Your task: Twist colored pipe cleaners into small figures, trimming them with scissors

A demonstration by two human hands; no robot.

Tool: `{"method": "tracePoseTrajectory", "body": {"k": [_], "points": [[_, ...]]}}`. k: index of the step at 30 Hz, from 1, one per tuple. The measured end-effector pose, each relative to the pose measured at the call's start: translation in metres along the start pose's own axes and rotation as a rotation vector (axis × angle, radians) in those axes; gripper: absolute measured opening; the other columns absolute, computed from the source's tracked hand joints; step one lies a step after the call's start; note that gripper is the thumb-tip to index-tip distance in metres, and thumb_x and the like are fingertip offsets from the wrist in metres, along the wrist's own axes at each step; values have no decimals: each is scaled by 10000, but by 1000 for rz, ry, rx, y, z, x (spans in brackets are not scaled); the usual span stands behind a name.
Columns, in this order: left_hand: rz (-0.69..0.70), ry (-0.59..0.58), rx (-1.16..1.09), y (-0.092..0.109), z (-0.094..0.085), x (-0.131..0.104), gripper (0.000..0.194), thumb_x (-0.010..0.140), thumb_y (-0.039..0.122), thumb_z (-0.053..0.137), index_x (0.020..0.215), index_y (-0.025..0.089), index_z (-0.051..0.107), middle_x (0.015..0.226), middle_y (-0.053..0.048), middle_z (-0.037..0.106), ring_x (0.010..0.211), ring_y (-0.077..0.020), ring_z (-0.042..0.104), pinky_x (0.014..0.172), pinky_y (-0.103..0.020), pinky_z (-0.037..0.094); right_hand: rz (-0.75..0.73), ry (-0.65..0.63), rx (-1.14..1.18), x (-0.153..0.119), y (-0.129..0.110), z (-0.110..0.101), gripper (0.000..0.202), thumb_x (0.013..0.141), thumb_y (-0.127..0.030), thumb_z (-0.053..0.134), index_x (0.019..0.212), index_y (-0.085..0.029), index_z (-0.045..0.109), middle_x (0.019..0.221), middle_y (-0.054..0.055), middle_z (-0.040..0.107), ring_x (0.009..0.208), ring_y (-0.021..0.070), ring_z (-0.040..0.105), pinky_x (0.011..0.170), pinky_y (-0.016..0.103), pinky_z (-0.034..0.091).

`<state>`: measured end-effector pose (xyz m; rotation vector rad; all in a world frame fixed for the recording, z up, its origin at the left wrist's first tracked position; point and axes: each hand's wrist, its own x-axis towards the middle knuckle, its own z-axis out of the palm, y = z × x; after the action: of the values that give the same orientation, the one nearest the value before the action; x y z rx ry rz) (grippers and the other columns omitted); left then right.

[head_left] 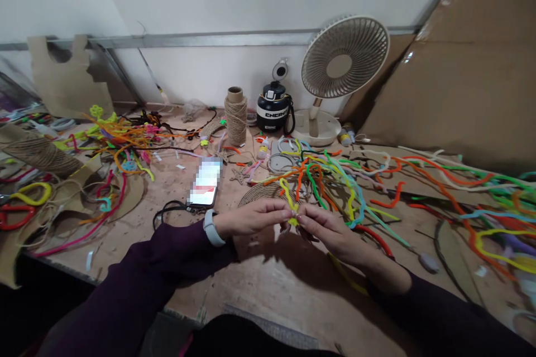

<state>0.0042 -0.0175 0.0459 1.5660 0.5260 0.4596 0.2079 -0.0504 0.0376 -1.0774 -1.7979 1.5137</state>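
Note:
Both hands meet over the table, pinching a yellow pipe cleaner (288,192) whose looped end rises above the fingers. My left hand (259,216), with a white watch on the wrist, holds it from the left side. From the right, my right hand (329,230) grips the same piece with thumb and fingers. A small yellow part shows just below the fingertips. Behind the hands lies a round coiled twine mat (257,193), partly covered. Colourful pipe cleaners (347,178) spread beyond my right hand.
A phone (205,183) lies left of the hands. Farther back stand a twine spool (236,117), a black bottle (271,114) and a white fan (345,58). Scissors (31,194) and tangled pipe cleaners are at the left. A ruler (272,326) lies at the front edge.

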Motion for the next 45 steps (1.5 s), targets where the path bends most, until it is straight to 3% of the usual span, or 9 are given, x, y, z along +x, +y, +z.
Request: {"method": "tracePoseTrajectory", "body": {"k": [3, 7, 11, 14, 19, 30, 36, 42, 45], "points": [[48, 167, 71, -5, 2, 1, 437, 891, 591, 439, 754, 181, 505, 750, -3, 488, 735, -138, 461, 712, -277, 399, -12, 97, -40, 1, 0, 2, 471, 871, -643, 476, 696, -206, 464, 625, -26, 429, 566, 112, 369, 528, 256, 316], [97, 322, 172, -12, 5, 0, 416, 929, 535, 397, 751, 178, 517, 740, -8, 515, 720, -141, 479, 698, -281, 419, 8, 46, -96, 2, -2, -5, 462, 867, -635, 488, 702, -204, 498, 640, -12, 470, 593, 123, 408, 546, 262, 337], [206, 513, 327, -16, 4, -1, 288, 936, 425, 462, 988, 176, 598, 997, -72, 597, 949, -177, 545, 874, -327, 437, 43, 6, -41, 2, -3, -15, 442, 867, -622, 498, 738, -200, 505, 651, -15, 488, 589, 121, 425, 535, 256, 344], [329, 475, 388, -18, 4, 0, 248, 937, 346, 493, 1077, 201, 637, 1196, -105, 582, 1163, -204, 510, 1019, -379, 383, 33, 14, -53, 2, -2, -18, 437, 875, -613, 493, 733, -199, 497, 635, -23, 470, 573, 114, 407, 521, 251, 331], [380, 476, 319, -20, 9, 2, 197, 913, 306, 548, 943, 163, 681, 1032, -114, 672, 1034, -193, 607, 924, -359, 467, 24, 21, -41, 2, -4, -17, 423, 881, -597, 495, 746, -196, 505, 643, -24, 463, 582, 115, 412, 533, 253, 339], [170, 498, -37, -31, 15, 3, 297, 745, 342, 751, 963, 150, 690, 960, -72, 691, 912, -172, 623, 850, -320, 481, -19, 161, -29, 4, -1, -9, 463, 849, -660, 487, 735, -212, 472, 616, -38, 415, 547, 110, 355, 498, 257, 303], [77, 584, -260, -31, 20, 6, 298, 636, 338, 826, 791, 133, 675, 787, -12, 642, 736, -113, 566, 728, -276, 464, -47, 244, 51, 4, 1, 2, 450, 851, -657, 488, 750, -219, 472, 621, -34, 427, 544, 114, 374, 499, 260, 314], [57, 547, -385, -32, 20, 6, 301, 619, 320, 839, 754, 126, 651, 752, -4, 632, 709, -105, 564, 715, -266, 448, -125, 309, -133, 2, 3, 2, 406, 903, -599, 444, 751, -224, 479, 614, -27, 430, 538, 122, 369, 496, 264, 321], [66, 528, -319, -33, 19, 5, 274, 670, 338, 806, 751, 124, 654, 765, -12, 627, 735, -115, 568, 732, -274, 441, -206, 351, -296, 3, 9, -1, 371, 937, -539, 414, 761, -223, 497, 613, -12, 466, 545, 130, 403, 504, 267, 336]]}}
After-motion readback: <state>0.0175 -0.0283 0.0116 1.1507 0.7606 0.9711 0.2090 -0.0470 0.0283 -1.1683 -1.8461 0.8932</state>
